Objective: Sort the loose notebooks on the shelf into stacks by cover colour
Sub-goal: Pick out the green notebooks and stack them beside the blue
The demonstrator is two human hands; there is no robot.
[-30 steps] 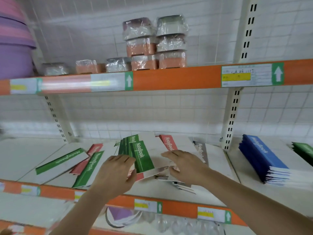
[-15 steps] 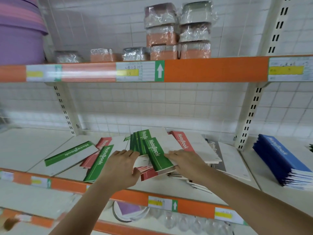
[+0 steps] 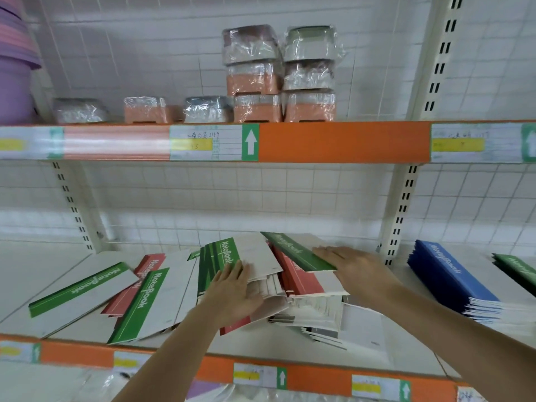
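Both hands are on the jumbled heap of notebooks in the middle of the lower shelf (image 3: 362, 348). The left hand (image 3: 236, 294) lies flat, fingers straight and close together, pressed on the white cover of the green-spined bundle (image 3: 223, 258), a fanned set of several green-edged notebooks whose top one reads "NoteBook" in white; the hand sits on the bundle's near right part, with the green spines just to its left. The right hand (image 3: 352, 264) reaches in from the right with fingers extended and slightly spread, palm down on a single green notebook (image 3: 295, 250) that is tilted up at the back of the heap; whether the thumb curls under its edge is hidden. Directly beneath that notebook lies a red notebook (image 3: 298, 278), its red band showing between the two hands, and under it a messy pile of white pages and covers spills toward the shelf's front edge. Left of the left hand, three more loose notebooks lie flat and overlapping: a green one (image 3: 139, 303) nearest the front, a red one (image 3: 127, 297) partly covered by it, and another green one (image 3: 78, 288) farthest left. Well apart to the right, past the upright post (image 3: 398, 216), stands a tidy blue stack (image 3: 446, 281), with a green stack (image 3: 519, 269) at the frame's edge. The upper shelf carries plastic-wrapped boxes (image 3: 280, 74).
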